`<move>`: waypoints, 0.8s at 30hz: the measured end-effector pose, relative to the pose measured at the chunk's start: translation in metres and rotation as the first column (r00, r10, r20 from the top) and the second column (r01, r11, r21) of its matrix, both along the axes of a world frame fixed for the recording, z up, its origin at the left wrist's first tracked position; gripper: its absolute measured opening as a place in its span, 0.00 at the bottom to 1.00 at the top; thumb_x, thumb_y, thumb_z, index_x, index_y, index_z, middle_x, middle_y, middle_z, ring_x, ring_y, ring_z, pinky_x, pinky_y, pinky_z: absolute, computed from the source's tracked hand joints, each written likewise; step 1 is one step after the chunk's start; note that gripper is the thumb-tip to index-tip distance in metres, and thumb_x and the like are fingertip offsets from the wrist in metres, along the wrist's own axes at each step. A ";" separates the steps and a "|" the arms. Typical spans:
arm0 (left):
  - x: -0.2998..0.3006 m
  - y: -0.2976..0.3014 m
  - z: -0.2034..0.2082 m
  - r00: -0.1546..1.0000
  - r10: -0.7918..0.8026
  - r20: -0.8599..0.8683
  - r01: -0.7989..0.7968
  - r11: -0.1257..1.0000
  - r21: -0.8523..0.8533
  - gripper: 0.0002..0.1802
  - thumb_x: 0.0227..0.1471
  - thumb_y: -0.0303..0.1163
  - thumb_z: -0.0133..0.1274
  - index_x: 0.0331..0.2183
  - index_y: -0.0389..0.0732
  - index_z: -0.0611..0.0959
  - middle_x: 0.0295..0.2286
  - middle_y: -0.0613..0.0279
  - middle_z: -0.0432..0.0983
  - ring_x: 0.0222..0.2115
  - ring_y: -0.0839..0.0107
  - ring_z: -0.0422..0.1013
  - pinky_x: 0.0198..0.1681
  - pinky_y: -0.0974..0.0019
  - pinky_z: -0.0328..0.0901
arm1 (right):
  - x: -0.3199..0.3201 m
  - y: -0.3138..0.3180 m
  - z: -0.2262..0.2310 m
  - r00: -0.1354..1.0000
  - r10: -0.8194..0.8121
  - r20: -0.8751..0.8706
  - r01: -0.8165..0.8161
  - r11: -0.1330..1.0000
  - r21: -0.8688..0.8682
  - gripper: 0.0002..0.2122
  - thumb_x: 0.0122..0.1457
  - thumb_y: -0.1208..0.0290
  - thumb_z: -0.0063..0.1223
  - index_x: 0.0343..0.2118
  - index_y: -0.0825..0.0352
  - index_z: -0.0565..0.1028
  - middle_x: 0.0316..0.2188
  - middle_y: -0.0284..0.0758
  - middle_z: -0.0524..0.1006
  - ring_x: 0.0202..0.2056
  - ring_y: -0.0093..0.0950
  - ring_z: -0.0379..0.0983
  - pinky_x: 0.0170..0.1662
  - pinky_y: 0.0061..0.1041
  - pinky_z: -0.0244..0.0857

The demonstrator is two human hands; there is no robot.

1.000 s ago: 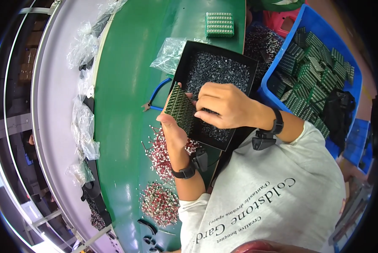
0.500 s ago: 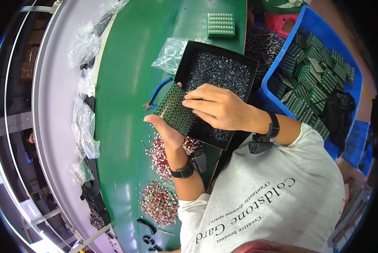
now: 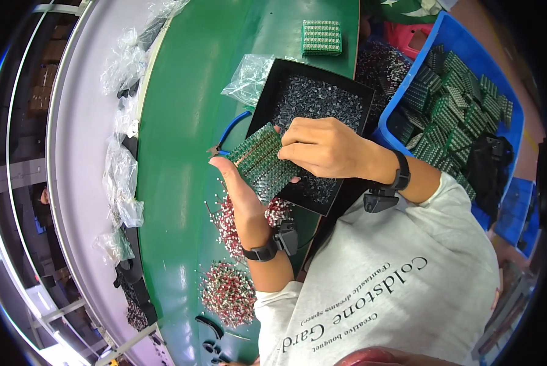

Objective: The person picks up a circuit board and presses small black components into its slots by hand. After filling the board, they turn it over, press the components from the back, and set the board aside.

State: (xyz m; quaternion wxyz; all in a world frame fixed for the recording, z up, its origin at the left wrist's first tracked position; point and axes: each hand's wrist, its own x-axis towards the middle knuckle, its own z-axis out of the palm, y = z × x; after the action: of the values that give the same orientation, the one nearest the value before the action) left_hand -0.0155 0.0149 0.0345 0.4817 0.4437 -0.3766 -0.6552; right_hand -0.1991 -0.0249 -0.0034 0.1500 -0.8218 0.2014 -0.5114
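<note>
My left hand point(image 3: 241, 194) supports a green circuit board panel point(image 3: 262, 160) from below, with the thumb along its near left edge and fingertips showing past the far and right edges. Rows of small parts cover the panel, which is tilted. My right hand point(image 3: 323, 146) is closed in a pinch at the panel's right side; whatever lies between the fingertips is hidden. Under both hands is a black tray point(image 3: 322, 70) holding many small dark pieces point(image 3: 322, 100). Blue-handled cutting pliers point(image 3: 229, 129) lie just left of the panel.
Piles of red-and-white small parts point(image 3: 227, 293) lie on the green table point(image 3: 182, 183). A stack of panels point(image 3: 322, 38) and a clear plastic bag point(image 3: 247, 79) are beyond the tray. At right stands a blue bin point(image 3: 398, 104) full of panels. Plastic bags point(image 3: 122, 177) line the left ledge.
The panel has tilted, so its face catches more light, and it has shifted slightly right. My right hand has moved a little right and its fingers have curled closer together.
</note>
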 end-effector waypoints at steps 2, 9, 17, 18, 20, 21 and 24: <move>0.001 0.001 0.001 1.000 -0.004 0.025 0.004 1.000 -0.008 0.63 0.50 0.81 0.19 0.55 0.29 0.73 0.45 0.47 0.77 0.37 0.57 0.79 0.31 0.56 0.79 | 0.000 0.002 0.001 1.000 -0.010 -0.019 0.010 1.000 -0.004 0.11 0.42 0.83 0.62 0.31 0.69 0.78 0.29 0.33 0.74 0.30 0.32 0.74 0.28 0.28 0.71; -0.002 0.003 0.003 0.994 0.032 0.103 -0.028 0.999 -0.035 0.62 0.50 0.81 0.19 0.55 0.31 0.73 0.44 0.49 0.78 0.39 0.58 0.78 0.33 0.55 0.79 | 0.007 0.009 -0.002 0.997 -0.066 -0.041 0.066 0.998 0.006 0.09 0.44 0.82 0.61 0.30 0.70 0.76 0.28 0.35 0.74 0.31 0.33 0.75 0.31 0.27 0.73; 0.008 0.003 -0.003 0.995 -0.061 0.074 0.062 0.998 -0.012 0.63 0.50 0.81 0.19 0.55 0.29 0.72 0.42 0.46 0.78 0.35 0.57 0.79 0.31 0.57 0.78 | -0.002 -0.003 -0.003 0.996 0.074 -0.040 -0.071 0.996 0.061 0.07 0.48 0.83 0.58 0.30 0.70 0.73 0.28 0.36 0.74 0.30 0.34 0.75 0.33 0.29 0.73; 0.011 0.002 -0.006 0.997 -0.075 -0.004 0.075 0.997 -0.007 0.64 0.49 0.82 0.19 0.56 0.29 0.71 0.41 0.45 0.78 0.34 0.56 0.79 0.31 0.58 0.78 | -0.007 -0.005 -0.001 0.996 0.087 -0.014 -0.083 0.981 0.174 0.06 0.49 0.83 0.58 0.30 0.69 0.73 0.27 0.36 0.74 0.29 0.34 0.75 0.32 0.30 0.72; 0.015 0.000 -0.008 0.986 -0.122 -0.114 0.121 0.992 -0.021 0.65 0.49 0.82 0.18 0.58 0.28 0.68 0.39 0.44 0.79 0.34 0.55 0.79 0.31 0.59 0.78 | -0.015 -0.008 -0.003 0.997 0.077 0.002 -0.075 0.956 0.283 0.06 0.51 0.82 0.59 0.31 0.69 0.74 0.27 0.35 0.75 0.28 0.33 0.74 0.30 0.32 0.70; 0.014 0.000 -0.006 0.986 -0.120 -0.114 0.119 0.993 -0.022 0.65 0.49 0.82 0.18 0.58 0.28 0.68 0.39 0.44 0.79 0.34 0.55 0.79 0.31 0.59 0.78 | -0.015 -0.009 -0.002 0.997 0.080 0.003 -0.077 0.956 0.282 0.06 0.51 0.82 0.59 0.31 0.69 0.74 0.27 0.35 0.75 0.28 0.33 0.74 0.30 0.32 0.70; 0.006 0.001 0.003 0.996 -0.093 0.017 0.094 0.995 -0.024 0.65 0.49 0.82 0.18 0.57 0.28 0.69 0.41 0.44 0.78 0.35 0.55 0.79 0.31 0.59 0.78 | -0.011 -0.006 -0.002 0.996 0.093 -0.015 -0.089 0.986 0.143 0.08 0.49 0.79 0.65 0.31 0.69 0.77 0.29 0.34 0.76 0.29 0.32 0.75 0.30 0.29 0.71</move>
State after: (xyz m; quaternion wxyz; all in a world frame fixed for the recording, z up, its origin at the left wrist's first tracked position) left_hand -0.0094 0.0154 0.0377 0.4531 0.4245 -0.4089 -0.6688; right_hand -0.2096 -0.0307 -0.0055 0.2293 -0.8229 0.2012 -0.4794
